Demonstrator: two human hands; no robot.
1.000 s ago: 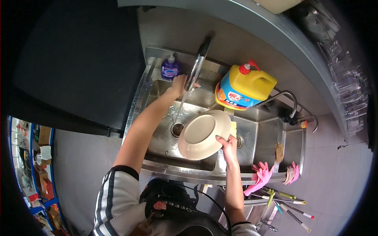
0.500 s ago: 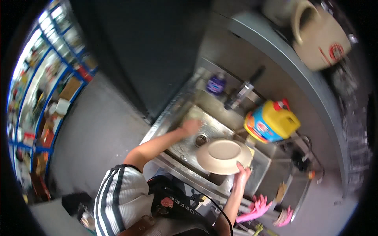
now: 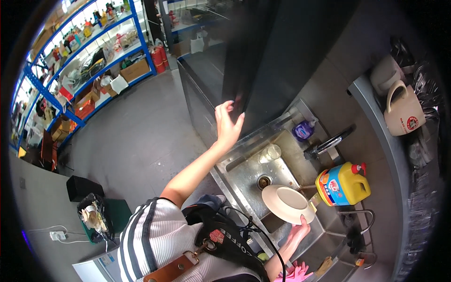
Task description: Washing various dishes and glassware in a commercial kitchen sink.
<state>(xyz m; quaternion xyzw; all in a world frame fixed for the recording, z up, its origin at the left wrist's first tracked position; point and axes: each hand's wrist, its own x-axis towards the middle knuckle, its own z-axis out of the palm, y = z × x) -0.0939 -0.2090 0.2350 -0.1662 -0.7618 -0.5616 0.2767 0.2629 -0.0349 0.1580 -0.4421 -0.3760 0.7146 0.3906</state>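
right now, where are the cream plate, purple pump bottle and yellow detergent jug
Cream plate (image 3: 290,202), head view: middle of its underside.
Purple pump bottle (image 3: 302,132), head view: its body.
Yellow detergent jug (image 3: 343,184), head view: middle of its body.

Blazing white behind the blue shelving (image 3: 139,35), far left! Glinting off the steel sink (image 3: 244,174), fading to near-black on the dark cabinet (image 3: 277,56). Bending the grey ledge (image 3: 378,124) at right into an arc, smearing the glassware (image 3: 425,202) there, dropping to black at the rim. Crisp mid-scene.
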